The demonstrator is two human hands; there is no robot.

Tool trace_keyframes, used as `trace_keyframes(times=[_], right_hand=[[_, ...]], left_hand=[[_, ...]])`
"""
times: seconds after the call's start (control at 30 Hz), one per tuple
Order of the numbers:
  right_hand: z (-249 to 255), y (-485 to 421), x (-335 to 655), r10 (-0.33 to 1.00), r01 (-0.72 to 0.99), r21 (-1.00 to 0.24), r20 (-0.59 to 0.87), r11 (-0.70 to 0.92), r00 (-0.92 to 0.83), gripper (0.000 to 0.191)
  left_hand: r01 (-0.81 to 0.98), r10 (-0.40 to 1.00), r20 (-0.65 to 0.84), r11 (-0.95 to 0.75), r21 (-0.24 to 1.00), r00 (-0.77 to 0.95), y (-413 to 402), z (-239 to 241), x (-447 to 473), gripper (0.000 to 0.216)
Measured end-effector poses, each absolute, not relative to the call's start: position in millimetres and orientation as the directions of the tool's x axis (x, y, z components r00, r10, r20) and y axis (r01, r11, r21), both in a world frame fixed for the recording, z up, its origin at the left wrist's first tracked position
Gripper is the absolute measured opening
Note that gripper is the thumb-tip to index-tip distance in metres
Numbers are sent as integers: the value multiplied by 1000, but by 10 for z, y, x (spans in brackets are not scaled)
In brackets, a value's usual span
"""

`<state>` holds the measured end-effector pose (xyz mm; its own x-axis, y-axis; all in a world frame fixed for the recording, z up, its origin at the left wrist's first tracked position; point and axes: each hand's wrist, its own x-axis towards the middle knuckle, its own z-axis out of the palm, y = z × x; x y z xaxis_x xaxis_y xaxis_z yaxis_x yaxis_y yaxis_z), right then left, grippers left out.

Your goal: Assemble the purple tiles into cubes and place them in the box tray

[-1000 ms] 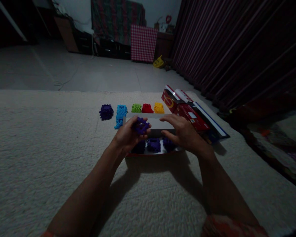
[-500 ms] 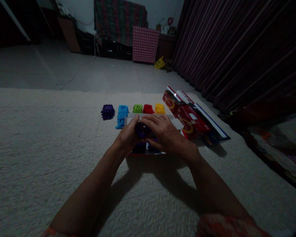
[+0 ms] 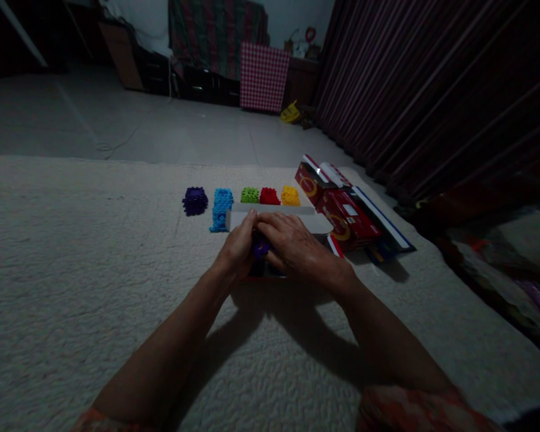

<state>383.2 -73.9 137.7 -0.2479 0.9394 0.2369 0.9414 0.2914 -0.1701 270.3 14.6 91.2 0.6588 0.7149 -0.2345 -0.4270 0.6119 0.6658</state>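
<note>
Both my left hand [image 3: 237, 247] and my right hand [image 3: 291, 243] are closed around a dark purple plastic piece [image 3: 261, 247], mostly covered by my fingers. They hold it over an open box [image 3: 279, 209] with a white inside and a red front edge. Dark pieces show faintly inside the box below my hands. Just beyond it stand stacks of notched plastic pieces: a purple stack [image 3: 195, 201], a light blue stack [image 3: 222, 210], a green stack [image 3: 250, 195], a red stack [image 3: 269, 196] and a yellow stack [image 3: 290, 195].
Red cartons [image 3: 348, 219] with open flaps lie at the right, beside a dark blue box panel [image 3: 389, 246]. A quilted cream mat [image 3: 94, 270] spreads under everything. Dark curtains [image 3: 378, 90] hang at the right, and a checked cloth [image 3: 264, 78] hangs at the back.
My fingers have closed further over the purple piece, so less of it shows. My right hand has shifted slightly left, and the view has tilted a little.
</note>
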Motion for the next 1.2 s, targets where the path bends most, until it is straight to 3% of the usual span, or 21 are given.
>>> trace_keyframes(times=[0.13, 0.23, 0.37, 0.53, 0.73, 1.07, 1.2], right_hand=[[1398, -732, 3829, 945, 954, -138, 231, 266, -230, 40], [1398, -718, 3821, 949, 979, -89, 276, 185, -154, 36], [1349, -723, 3844, 945, 980, -101, 297, 172, -135, 40], [1427, -770, 3939, 956, 932, -242, 187, 268, -226, 36], [1605, -823, 3975, 985, 947, -276, 107, 164, -139, 35], [1678, -969, 4126, 997, 959, -272, -4, 78, -82, 38], [1684, -1097, 4356, 997, 989, -145, 70, -7, 17, 45]], left_hand=[[-278, 593, -268, 669, 690, 759, 185, 1056, 2594, 24], [-241, 599, -280, 643, 727, 750, 217, 1110, 2541, 10], [-258, 648, -254, 587, 767, 718, 240, 1104, 2523, 36], [-251, 746, -193, 438, 863, 638, 227, 1087, 2511, 58], [-207, 755, -91, 291, 934, 649, 138, 1093, 2527, 58], [-146, 666, -96, 298, 943, 740, 60, 1098, 2552, 61], [-162, 743, -84, 253, 954, 664, 185, 1101, 2512, 52]])
